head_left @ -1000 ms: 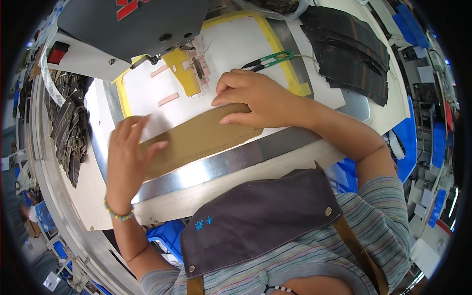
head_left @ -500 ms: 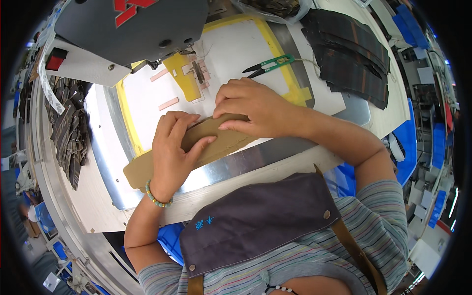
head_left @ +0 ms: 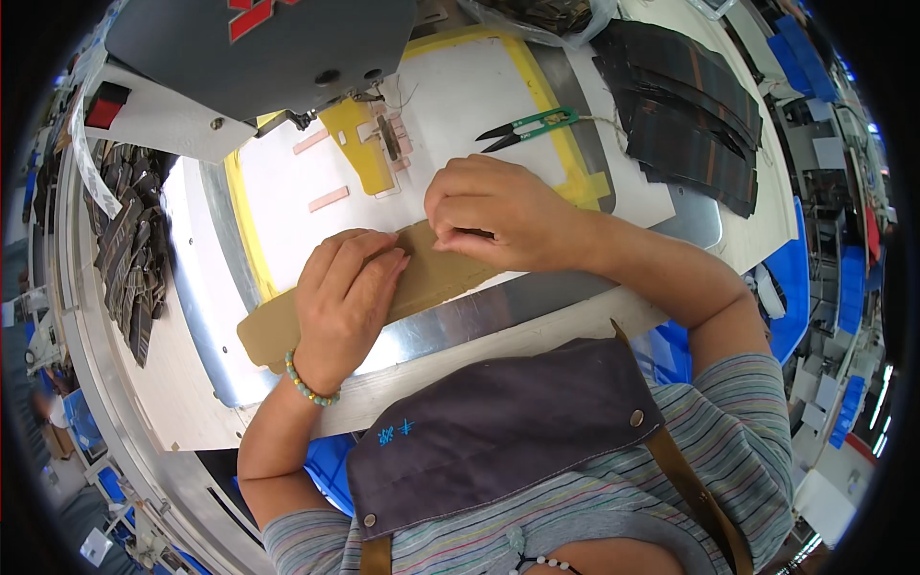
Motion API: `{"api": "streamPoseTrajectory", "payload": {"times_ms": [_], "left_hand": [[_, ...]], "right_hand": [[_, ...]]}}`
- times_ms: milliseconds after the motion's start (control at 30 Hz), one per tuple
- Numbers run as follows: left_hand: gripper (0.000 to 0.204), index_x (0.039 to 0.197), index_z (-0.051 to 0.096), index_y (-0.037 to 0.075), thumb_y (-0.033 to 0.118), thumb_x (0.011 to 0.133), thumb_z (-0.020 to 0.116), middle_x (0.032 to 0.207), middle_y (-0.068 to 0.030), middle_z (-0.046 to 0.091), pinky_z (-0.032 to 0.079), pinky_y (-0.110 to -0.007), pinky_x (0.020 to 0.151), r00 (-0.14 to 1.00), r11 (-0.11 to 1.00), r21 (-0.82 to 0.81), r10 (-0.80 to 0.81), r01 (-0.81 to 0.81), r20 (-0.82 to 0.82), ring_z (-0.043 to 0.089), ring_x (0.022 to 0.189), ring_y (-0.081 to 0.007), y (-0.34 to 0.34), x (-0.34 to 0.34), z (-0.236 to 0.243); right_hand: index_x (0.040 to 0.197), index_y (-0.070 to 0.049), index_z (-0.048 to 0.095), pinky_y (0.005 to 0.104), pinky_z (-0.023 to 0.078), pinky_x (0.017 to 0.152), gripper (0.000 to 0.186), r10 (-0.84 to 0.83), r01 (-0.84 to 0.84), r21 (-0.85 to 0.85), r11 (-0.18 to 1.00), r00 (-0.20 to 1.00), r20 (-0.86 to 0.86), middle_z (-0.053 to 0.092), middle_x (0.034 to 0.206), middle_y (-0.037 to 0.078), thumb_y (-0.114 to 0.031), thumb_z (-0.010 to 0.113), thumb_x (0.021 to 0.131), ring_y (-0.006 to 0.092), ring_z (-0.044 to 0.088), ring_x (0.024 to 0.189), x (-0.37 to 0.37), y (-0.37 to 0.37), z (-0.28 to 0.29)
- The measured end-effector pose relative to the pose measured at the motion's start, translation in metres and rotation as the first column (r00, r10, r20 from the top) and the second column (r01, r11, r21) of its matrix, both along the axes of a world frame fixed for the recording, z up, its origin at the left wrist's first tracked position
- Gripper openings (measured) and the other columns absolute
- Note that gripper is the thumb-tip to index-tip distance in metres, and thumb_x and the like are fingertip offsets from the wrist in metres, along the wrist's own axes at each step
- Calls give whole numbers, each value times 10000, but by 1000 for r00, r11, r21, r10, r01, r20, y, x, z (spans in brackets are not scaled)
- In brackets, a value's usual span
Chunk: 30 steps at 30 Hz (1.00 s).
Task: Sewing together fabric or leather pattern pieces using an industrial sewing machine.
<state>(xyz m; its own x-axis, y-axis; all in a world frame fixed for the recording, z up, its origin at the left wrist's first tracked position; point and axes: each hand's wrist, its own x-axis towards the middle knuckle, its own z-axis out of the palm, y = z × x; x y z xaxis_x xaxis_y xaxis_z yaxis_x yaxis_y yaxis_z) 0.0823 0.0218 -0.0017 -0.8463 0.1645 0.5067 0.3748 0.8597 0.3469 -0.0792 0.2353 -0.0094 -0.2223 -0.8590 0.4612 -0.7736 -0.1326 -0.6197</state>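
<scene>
A long olive-brown fabric piece (head_left: 270,331) lies slantwise across the near part of the white work plate. My left hand (head_left: 347,297) rests over its middle, thumb and fingertips pinched at the upper edge. Close by on the right, my right hand (head_left: 498,216) is curled, its thumb and forefinger closed at the same edge. The fabric's left end sticks out past my left wrist; its right part is partly hidden under my right hand. Beyond my hands, a yellow template plate (head_left: 359,153) sits below the needle area of a dark grey sewing machine head (head_left: 259,62).
Green-handled thread snips (head_left: 537,126) lie behind my right hand, tied to a cord. Dark plaid fabric pieces (head_left: 685,105) are stacked at far right; a bunch of plaid strips (head_left: 134,254) lies at left. A plastic bag (head_left: 537,21) stands at the back, a blue bin (head_left: 788,287) at right.
My left thumb has moved up from the fabric's middle to meet the fingers. My right fingers have drawn in more tightly. The fold between my hands now looks flatter.
</scene>
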Motion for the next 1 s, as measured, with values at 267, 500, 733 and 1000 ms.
{"api": "streamPoseTrajectory", "payload": {"times_ms": [267,500,733,1000], "left_hand": [[374,1155,764,28,48,808,905,1109,-101,718,552,-397,817,969,985,90,125,-147,211,660,963,-291,3,-3,6],[416,1221,762,50,39,826,889,1075,-98,710,550,-400,801,987,994,64,83,-92,139,658,948,-285,3,-1,3],[389,1196,760,41,26,826,879,1089,-110,732,565,-408,815,996,998,21,51,-53,79,689,971,-300,4,-1,4],[216,1113,728,27,-52,918,780,1086,-84,746,570,-350,898,995,986,167,-33,17,92,704,1001,-230,-5,-2,11]], "right_hand": [[1119,-106,687,428,495,949,303,-160,171,71,983,977,-139,638,1102,58,-226,836,885,294,630,1065,5,2,-2],[1009,-111,740,399,483,896,159,-56,59,21,998,992,-115,669,1031,18,-187,826,898,240,639,992,1,0,0],[939,-120,719,398,473,909,125,-41,41,-5,999,992,-117,659,1018,14,-198,812,906,230,643,995,-1,1,2],[1081,-91,755,437,479,1032,240,-29,32,25,999,994,-102,716,1237,58,-316,764,995,275,649,1179,-12,5,17]]}}
